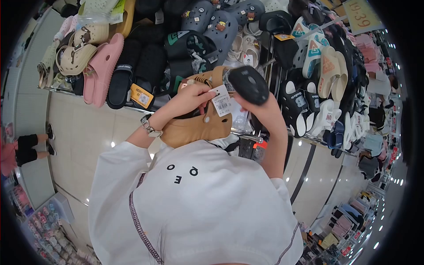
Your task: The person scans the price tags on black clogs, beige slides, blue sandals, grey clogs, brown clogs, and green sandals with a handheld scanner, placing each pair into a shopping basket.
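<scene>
The left hand [193,98] pinches a white barcode tag [222,101] by the tan clog [187,131], between white shirt [194,198] and shoe rack [252,137]. Just apart, the right hand [260,110] grips a black handheld scanner [248,85]

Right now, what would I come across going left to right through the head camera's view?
A person in black shorts, pink slides, an orange tag, the left hand, a white price tag, the right hand, black-and-white sandals, a yellow sign.
</scene>
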Available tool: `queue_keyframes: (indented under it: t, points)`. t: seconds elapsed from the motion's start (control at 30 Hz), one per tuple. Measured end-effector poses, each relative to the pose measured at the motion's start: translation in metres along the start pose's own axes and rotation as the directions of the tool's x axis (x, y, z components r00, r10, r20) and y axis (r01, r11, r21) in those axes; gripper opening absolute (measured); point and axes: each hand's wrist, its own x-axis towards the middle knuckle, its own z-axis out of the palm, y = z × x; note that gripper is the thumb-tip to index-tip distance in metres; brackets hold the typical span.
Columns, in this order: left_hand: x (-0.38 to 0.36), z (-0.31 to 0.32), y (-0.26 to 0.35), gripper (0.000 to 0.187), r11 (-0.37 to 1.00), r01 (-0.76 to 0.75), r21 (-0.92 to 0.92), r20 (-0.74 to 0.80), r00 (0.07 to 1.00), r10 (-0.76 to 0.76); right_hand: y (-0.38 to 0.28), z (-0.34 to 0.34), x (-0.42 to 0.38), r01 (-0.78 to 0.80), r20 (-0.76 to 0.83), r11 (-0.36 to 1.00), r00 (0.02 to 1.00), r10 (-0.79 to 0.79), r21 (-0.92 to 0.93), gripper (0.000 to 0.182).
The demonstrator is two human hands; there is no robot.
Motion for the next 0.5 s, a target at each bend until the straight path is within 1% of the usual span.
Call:
queue_keyframes:
  t: [0.1, 0.13, 0.17, 0.23, 0.27, 0.3, 0.37, 0.4, 0.47, 0.5]
  points:
    - [0.001, 0.000, -0.002, 0.031, 0.999, 0.005, -0.043, -0.005, 1.000, -0.006, 0.000, -0.002, -0.038, -0.109, 0.013, 0.993, 0.994, 0.109, 0.036, 0.029]
    - [0.001, -0.001, -0.003, 0.032, 0.998, 0.010, -0.056, 0.000, 1.000, -0.010, 0.004, -0.002, -0.046, -0.180, 0.054, 0.983, 0.982, 0.181, -0.023, 0.031]
    - [0.001, 0.000, -0.003, 0.032, 0.998, 0.012, -0.060, 0.000, 1.000, -0.012, 0.011, -0.001, -0.053, -0.166, 0.079, 0.982, 0.982, 0.173, -0.092, 0.032]
    - [0.002, -0.001, -0.002, 0.032, 0.999, 0.002, -0.053, 0.012, 1.000, -0.001, 0.014, 0.005, -0.060, -0.113, 0.139, 0.984, 0.981, 0.132, -0.135, 0.033]
    - [0.002, -0.001, -0.002, 0.032, 0.999, 0.004, -0.053, 0.013, 1.000, -0.003, 0.014, 0.007, -0.061, -0.200, 0.164, 0.967, 0.960, 0.226, -0.160, 0.033]
    - [0.002, -0.001, -0.002, 0.032, 0.998, 0.008, -0.056, 0.014, 1.000, -0.007, 0.015, 0.010, -0.062, -0.202, 0.164, 0.967, 0.960, 0.227, -0.158, 0.033]
    - [0.001, -0.001, 0.001, 0.031, 0.998, 0.011, -0.057, 0.014, 1.000, -0.011, 0.017, 0.014, -0.064, -0.166, 0.156, 0.984, 0.973, 0.173, -0.058, 0.032]
    - [-0.001, -0.001, 0.005, 0.031, 0.999, 0.013, -0.040, 0.011, 1.000, -0.013, 0.020, 0.017, -0.064, -0.163, 0.157, 0.985, 0.973, 0.170, -0.059, 0.032]
    - [-0.003, -0.002, 0.005, 0.031, 1.000, 0.018, -0.024, 0.004, 1.000, -0.018, 0.027, 0.022, -0.065, -0.211, 0.049, 0.976, 0.977, 0.208, 0.057, 0.023]
    - [-0.003, -0.002, 0.003, 0.031, 0.999, 0.012, -0.034, 0.006, 1.000, -0.012, 0.025, 0.022, -0.065, -0.212, 0.052, 0.976, 0.977, 0.209, 0.057, 0.023]
